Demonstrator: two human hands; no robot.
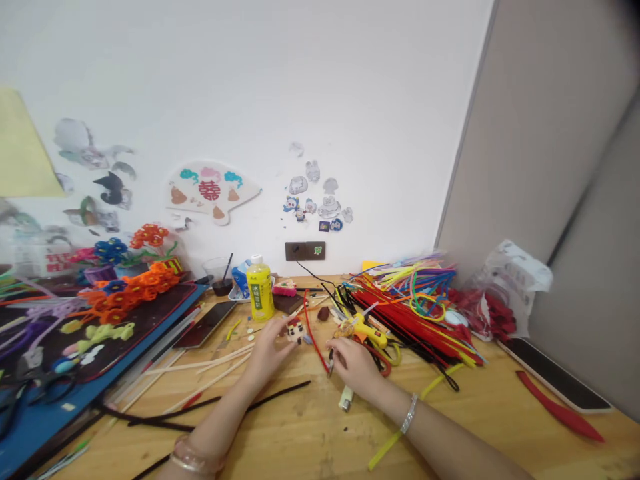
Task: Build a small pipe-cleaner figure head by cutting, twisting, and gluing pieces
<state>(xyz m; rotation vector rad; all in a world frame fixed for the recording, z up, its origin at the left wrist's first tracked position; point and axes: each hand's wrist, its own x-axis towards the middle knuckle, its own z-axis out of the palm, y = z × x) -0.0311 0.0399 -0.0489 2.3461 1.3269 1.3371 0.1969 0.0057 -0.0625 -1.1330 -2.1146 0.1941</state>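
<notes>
My left hand (267,353) pinches a small fuzzy pipe-cleaner figure (295,331) in red, white and dark colours. My right hand (351,365) grips a small dark-tipped metal tool (331,363), whose exact kind is unclear. A red pipe cleaner (311,333) curves down from the desk to that tool's tip, though I cannot tell if the two touch. Just beyond my right hand lies a yellow hot glue gun (369,332). Both hands rest low over the wooden desk (320,427), a short distance apart.
A large heap of multicoloured pipe cleaners (410,313) lies at the back right. A yellow drink bottle (260,288) stands behind my hands. Pipe-cleaner flowers sit on a blue-edged mat (100,393) at left. A red-filled plastic bag (500,300) leans against the partition.
</notes>
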